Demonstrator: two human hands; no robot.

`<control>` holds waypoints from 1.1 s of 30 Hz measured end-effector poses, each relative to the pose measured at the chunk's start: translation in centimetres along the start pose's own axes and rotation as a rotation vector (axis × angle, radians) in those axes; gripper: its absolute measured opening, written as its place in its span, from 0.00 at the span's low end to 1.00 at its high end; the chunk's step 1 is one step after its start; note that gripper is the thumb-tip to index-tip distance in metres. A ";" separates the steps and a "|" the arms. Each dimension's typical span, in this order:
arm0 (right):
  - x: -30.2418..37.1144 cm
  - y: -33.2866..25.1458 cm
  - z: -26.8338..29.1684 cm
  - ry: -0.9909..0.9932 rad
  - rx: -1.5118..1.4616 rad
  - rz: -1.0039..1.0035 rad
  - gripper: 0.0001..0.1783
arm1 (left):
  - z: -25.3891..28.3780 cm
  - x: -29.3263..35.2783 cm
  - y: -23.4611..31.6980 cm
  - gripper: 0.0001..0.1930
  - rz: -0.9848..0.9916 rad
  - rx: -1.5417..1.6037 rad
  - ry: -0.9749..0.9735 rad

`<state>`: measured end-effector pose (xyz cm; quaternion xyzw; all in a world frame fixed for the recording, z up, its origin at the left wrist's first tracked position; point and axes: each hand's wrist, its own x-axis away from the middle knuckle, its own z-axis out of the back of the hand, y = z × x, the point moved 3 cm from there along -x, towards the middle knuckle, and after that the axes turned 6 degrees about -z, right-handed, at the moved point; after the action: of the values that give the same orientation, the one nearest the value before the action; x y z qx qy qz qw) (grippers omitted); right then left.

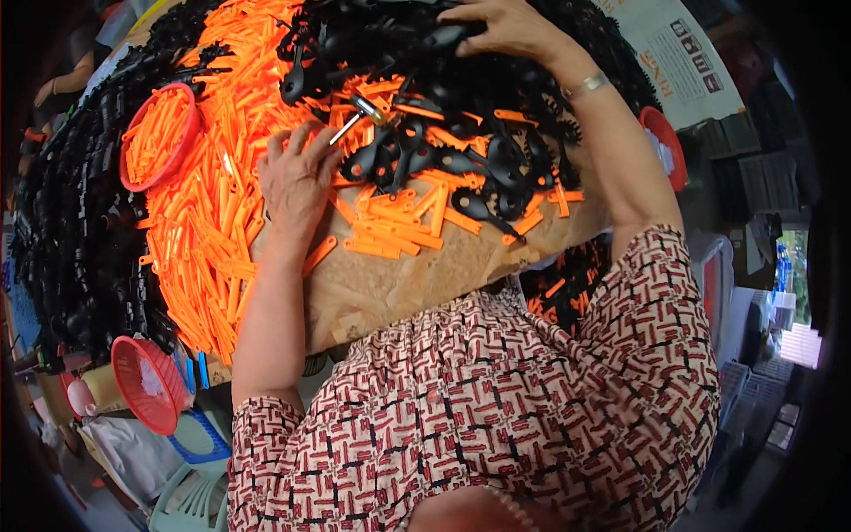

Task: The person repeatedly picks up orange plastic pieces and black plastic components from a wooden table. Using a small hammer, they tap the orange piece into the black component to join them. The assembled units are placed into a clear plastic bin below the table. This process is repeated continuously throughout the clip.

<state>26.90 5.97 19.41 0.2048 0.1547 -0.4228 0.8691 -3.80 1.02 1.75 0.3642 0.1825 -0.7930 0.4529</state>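
Orange plastic pieces (pixel 394 232) are lying loose toward the near edge of the brown paper (pixel 372 297), forming a small scatter in front of the main stock. Just beyond, black spoon-shaped pieces (pixel 503 173) with holes are overlapping one another and some of the orange ones. The left hand (pixel 297 173) is resting over the orange pieces, its fingers bent and slightly parted; from here I cannot tell whether they are holding anything. A metal tool (pixel 368 110) is pointing its thin shaft toward those fingertips. Farther off, the right hand (pixel 510 27) is hovering at the black heap (pixel 372 35), thumb and fingers standing wide, nothing showing between them. Leftward, the orange heap (pixel 226 191) is spreading past a red basket (pixel 192 142) filled with like pieces, and dark strips (pixel 75 239) are massing at the far side. By my judgement, the work is standing well short of completion: large stocks of both colours are lying loose, and no finished group is clearly showing.
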 end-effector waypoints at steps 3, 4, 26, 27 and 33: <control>5.6 0.1 0.3 0.005 0.096 -0.203 0.32 | -0.3 0.0 -0.2 0.18 -0.009 0.022 -0.029; 7.5 0.1 0.1 0.047 0.108 -0.232 0.29 | -0.5 0.0 -0.1 0.18 -0.024 0.039 -0.026; 9.9 2.1 -3.3 0.502 0.292 -0.199 0.16 | 3.3 1.6 -3.9 0.18 0.457 0.896 -0.102; 10.9 0.8 -3.6 0.463 0.231 -0.200 0.12 | 3.6 1.8 -3.4 0.18 0.473 0.918 -0.119; 11.5 -5.8 -9.1 0.404 0.138 -0.158 0.04 | 4.3 3.6 -1.1 0.17 0.529 0.988 -0.159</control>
<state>28.26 -0.57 5.15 0.3313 0.3118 -0.4495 0.7688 -7.69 -3.16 1.91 0.5056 -0.3425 -0.6687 0.4241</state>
